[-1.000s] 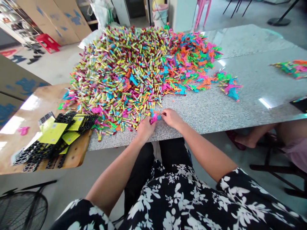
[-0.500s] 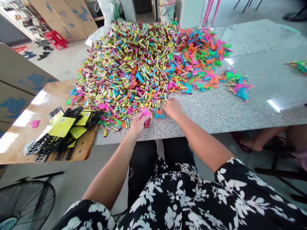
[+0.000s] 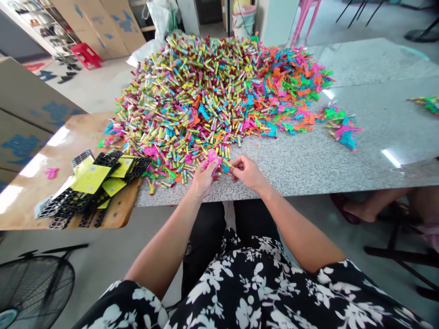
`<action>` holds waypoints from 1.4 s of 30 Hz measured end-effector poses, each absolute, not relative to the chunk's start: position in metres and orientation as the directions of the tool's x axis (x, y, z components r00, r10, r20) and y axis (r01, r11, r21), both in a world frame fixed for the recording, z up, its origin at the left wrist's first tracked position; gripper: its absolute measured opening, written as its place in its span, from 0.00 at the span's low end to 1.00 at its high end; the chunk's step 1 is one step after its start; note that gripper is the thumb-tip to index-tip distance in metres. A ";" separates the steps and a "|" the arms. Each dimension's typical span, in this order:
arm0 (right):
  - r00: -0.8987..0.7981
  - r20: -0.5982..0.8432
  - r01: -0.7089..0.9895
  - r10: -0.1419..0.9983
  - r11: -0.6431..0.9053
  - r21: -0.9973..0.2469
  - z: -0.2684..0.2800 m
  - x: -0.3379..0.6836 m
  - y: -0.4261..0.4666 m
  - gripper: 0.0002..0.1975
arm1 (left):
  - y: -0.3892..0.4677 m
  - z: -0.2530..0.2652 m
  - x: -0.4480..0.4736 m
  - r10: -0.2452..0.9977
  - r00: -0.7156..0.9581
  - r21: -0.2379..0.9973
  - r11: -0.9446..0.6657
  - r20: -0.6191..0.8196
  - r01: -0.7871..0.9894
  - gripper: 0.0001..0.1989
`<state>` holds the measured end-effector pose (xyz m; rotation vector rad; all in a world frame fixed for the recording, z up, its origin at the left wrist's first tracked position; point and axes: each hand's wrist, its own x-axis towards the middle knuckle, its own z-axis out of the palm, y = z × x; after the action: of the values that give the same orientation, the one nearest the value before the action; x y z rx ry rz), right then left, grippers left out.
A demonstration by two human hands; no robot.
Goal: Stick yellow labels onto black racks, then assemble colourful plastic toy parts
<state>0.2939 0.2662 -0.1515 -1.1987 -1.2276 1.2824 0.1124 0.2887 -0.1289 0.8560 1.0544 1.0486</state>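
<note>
The left arm slants forward and inward, bringing the left hand to just in front of the heap, thumb uppermost. Its fingers pinch one pink toy, raised at the heap's near edge. The right arm slants in from the other side, elbow bent, and the right hand sits just beside the left one, near the heap's front right, its back turned up. Its fingers grasp one slim yellow tube, which points at the pink toy; I cannot tell whether the two touch. One blue toy, partly hidden, shows between the hands.

One fan stands well apart from the heap, nearer the wearer. Left of the heap, the wooden desk carries one pink piece and a pile of black racks, too tangled to count, with at least four yellow cards. The heap itself, tubes with toys massed at its right end, lies uncountable on the stone desk. Right of it are two clusters of toys: one just beside, one well apart.
</note>
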 end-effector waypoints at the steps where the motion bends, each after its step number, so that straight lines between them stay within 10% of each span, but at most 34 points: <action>1: -0.069 -0.022 -0.051 0.997 -0.026 -0.998 -0.151 0.293 0.262 0.11 | 0.288 -0.128 0.113 0.956 0.150 0.922 0.285 -0.253 -0.261 0.23; 34: -0.199 0.004 -0.190 0.980 -0.034 -0.981 -0.118 0.323 0.257 0.14 | 0.279 -0.103 0.105 0.775 0.529 0.937 0.320 -0.346 0.144 0.24; 39: -0.006 -0.037 -0.103 0.999 -0.038 -0.994 -0.142 0.343 0.251 0.12 | 0.289 -0.122 0.117 0.805 0.459 0.925 0.297 -0.377 0.238 0.23; 42: 0.448 -0.089 -0.157 0.890 -0.020 -0.987 -0.158 0.373 0.256 0.14 | 0.305 -0.137 0.118 0.965 0.185 0.919 0.101 -0.183 0.382 0.15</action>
<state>0.3734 0.2558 -0.1576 -1.3273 -0.7276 0.9621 0.1181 0.3047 -0.1372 1.4583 1.3703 0.7343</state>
